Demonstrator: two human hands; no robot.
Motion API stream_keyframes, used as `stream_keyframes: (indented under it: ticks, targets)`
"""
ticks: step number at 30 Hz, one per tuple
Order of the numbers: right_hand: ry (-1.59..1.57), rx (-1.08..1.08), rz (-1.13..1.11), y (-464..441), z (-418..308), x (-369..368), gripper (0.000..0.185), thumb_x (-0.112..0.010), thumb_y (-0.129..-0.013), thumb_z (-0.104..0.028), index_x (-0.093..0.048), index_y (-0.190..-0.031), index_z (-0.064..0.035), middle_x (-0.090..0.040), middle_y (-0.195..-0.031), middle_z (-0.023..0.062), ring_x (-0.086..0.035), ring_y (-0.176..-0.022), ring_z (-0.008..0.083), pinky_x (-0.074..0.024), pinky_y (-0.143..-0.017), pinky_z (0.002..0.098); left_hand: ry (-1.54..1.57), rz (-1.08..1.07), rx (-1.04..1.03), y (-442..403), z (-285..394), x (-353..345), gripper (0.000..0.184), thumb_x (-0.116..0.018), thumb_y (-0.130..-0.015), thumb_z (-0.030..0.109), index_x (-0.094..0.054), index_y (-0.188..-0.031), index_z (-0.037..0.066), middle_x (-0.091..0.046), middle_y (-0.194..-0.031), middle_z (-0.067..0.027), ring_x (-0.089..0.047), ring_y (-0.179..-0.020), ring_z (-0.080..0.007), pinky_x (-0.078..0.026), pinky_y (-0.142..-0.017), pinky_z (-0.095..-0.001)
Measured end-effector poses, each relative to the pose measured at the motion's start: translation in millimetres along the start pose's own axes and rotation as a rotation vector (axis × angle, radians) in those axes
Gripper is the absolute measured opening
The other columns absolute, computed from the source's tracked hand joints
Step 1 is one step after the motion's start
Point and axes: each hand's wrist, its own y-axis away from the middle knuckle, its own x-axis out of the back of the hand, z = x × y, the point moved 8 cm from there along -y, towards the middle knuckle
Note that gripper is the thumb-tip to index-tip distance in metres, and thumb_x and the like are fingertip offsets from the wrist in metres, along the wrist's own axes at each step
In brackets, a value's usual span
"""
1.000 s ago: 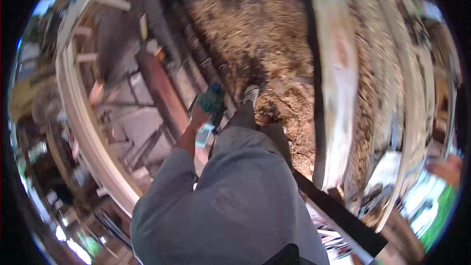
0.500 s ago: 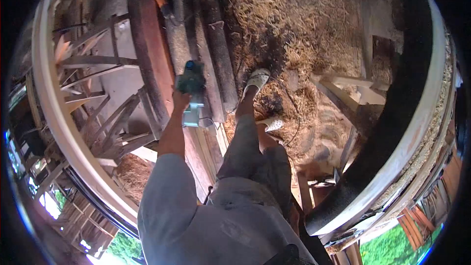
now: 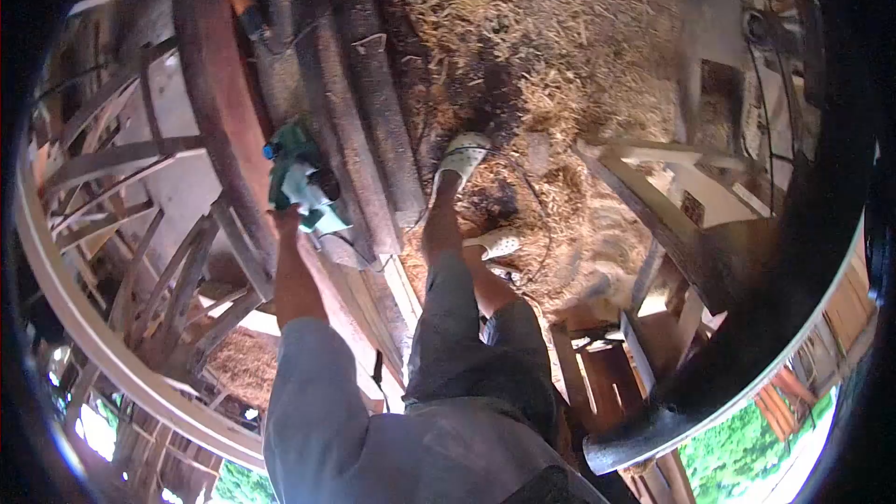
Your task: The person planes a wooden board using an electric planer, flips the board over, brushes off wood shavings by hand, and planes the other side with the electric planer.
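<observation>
My left hand (image 3: pixel 286 220) is closed around a teal electric planer (image 3: pixel 301 177) with a blue front knob. The planer is tipped over sideways, above a long reddish-brown timber beam (image 3: pixel 219 98) and the dark beams beside it; whether it touches them I cannot tell. A cord (image 3: pixel 355 247) trails from its rear end. My right hand is out of view.
An orange-and-black grinder (image 3: pixel 246 9) with a round pale disc lies at the far end of the beams. Wood shavings (image 3: pixel 560 65) cover the floor around my clogs (image 3: pixel 463 157). Loose timber offcuts (image 3: pixel 177 271) crowd the left; a wooden frame (image 3: pixel 653 215) stands right.
The planer has turned from upright to tilted on its side. My left hand and the planer appear further left in view, as the whole scene has shifted left.
</observation>
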Motion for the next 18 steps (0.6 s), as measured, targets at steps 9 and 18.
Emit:
stream_keyframes:
  ticks: [9,18]
  targets:
    - [0.013,0.189,-0.167,55.3,-75.1,14.4,0.081,-0.049,-0.098,-0.059,-0.035,-0.149,0.0027,-0.052,-0.142,0.0205,-0.053,-0.127,0.0315,-0.0453,-0.102,0.039,-0.209,-0.022,-0.292,82.0,69.4,-19.2,0.062,-0.055,-0.094,0.031,-0.043,-0.135,-0.014,-0.065,-0.104,-0.0323,-0.064,-0.093,-0.0492,-0.053,-0.083,-0.0538]
    - [-0.186,0.692,0.177,216.4,-12.7,108.8,0.044,-0.066,-0.095,-0.036,-0.065,-0.125,-0.0043,-0.072,-0.111,0.0155,-0.07,-0.098,0.0247,-0.0526,-0.087,0.0376,0.712,-1.004,-1.069,506.0,373.4,87.5,0.062,-0.063,-0.095,0.017,-0.035,-0.145,-0.004,-0.056,-0.131,-0.0198,-0.053,-0.121,-0.0322,-0.038,-0.107,-0.044]
